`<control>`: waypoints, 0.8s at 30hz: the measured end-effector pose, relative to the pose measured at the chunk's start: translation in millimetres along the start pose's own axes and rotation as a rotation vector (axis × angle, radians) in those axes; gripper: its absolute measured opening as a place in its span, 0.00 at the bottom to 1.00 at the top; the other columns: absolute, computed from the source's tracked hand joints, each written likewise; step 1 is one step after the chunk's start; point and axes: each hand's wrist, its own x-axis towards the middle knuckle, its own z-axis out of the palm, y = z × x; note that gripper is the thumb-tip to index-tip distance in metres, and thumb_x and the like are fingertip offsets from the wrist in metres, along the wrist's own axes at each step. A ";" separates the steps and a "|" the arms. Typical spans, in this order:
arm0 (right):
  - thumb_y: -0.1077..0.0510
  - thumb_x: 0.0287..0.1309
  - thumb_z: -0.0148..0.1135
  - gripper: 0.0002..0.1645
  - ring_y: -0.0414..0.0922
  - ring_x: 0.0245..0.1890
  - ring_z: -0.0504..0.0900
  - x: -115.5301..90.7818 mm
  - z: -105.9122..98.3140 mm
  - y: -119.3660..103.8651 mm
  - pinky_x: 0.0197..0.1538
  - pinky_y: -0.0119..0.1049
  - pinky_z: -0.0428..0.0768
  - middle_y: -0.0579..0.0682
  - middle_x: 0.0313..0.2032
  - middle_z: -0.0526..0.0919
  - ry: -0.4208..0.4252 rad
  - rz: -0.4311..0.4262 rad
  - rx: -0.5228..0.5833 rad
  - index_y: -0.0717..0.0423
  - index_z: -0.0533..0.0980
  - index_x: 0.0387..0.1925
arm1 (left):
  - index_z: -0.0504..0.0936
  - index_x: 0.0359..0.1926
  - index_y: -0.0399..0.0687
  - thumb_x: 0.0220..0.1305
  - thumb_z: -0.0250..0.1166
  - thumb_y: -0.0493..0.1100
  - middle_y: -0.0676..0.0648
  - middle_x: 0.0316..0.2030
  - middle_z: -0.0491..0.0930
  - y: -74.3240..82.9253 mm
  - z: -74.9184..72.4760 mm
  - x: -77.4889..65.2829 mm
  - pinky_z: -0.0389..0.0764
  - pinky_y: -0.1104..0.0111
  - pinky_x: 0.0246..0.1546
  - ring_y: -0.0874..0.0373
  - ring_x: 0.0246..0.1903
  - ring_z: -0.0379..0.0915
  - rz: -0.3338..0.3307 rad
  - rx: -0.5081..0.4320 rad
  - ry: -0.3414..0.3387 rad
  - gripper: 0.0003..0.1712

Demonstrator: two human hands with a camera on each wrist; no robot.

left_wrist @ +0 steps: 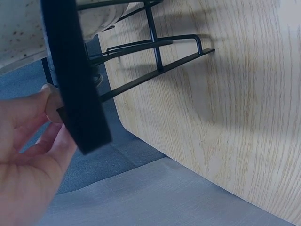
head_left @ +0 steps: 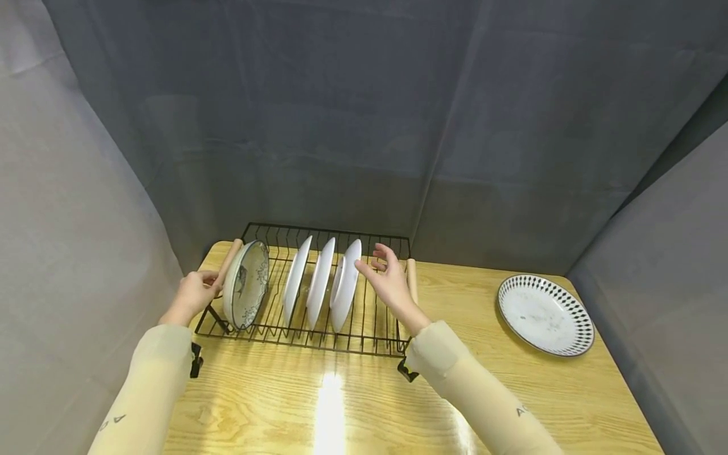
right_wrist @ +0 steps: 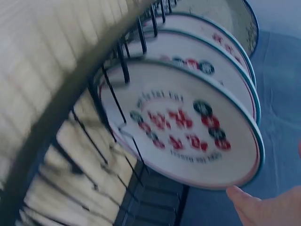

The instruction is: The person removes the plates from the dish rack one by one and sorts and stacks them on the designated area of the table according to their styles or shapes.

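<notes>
My left hand (head_left: 196, 292) pinches the wooden handle (head_left: 230, 262) at the left end of a black wire dish rack (head_left: 352, 346); the left wrist view shows thumb and fingers round that handle. Beside it a cream patterned dish (head_left: 250, 284) leans in the rack. Three white plates stand on edge in the middle slots: a left one (head_left: 297, 280), a middle one (head_left: 321, 284) and a right one (head_left: 345, 287). My right hand (head_left: 392, 284) is spread by the right plate, thumb tip right at its rim. Red and green print marks that plate's face (right_wrist: 178, 127).
On the table at right lies a white plate (head_left: 543, 313) with a black diamond rim. A second wooden handle (head_left: 412, 278) sits at the rack's right end, behind my right wrist. Grey cloth (head_left: 341, 126) walls the wooden table (head_left: 273, 392) at the back and sides.
</notes>
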 end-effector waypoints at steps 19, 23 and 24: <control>0.70 0.53 0.55 0.34 0.58 0.47 0.76 -8.1 43.0 11.9 0.48 0.44 0.77 0.65 0.48 0.71 0.024 0.121 0.121 0.68 0.59 0.62 | 0.69 0.54 0.21 0.60 0.54 0.30 0.28 0.41 0.75 2.0 0.3 -0.6 0.77 0.55 0.36 0.38 0.39 0.75 0.001 -0.009 0.005 0.21; 0.73 0.51 0.54 0.30 0.58 0.46 0.77 -7.8 45.1 14.0 0.47 0.43 0.78 0.65 0.46 0.73 0.051 0.116 0.118 0.71 0.63 0.58 | 0.69 0.54 0.21 0.61 0.54 0.30 0.28 0.41 0.75 2.4 -0.3 -0.9 0.78 0.55 0.35 0.38 0.37 0.76 -0.005 -0.008 0.006 0.21; 0.73 0.51 0.54 0.30 0.58 0.46 0.77 -7.8 45.3 14.0 0.47 0.43 0.78 0.65 0.46 0.73 0.055 0.116 0.121 0.71 0.64 0.58 | 0.69 0.54 0.22 0.61 0.54 0.30 0.28 0.41 0.75 2.5 -0.4 -1.0 0.78 0.55 0.35 0.39 0.37 0.76 -0.009 -0.007 0.005 0.21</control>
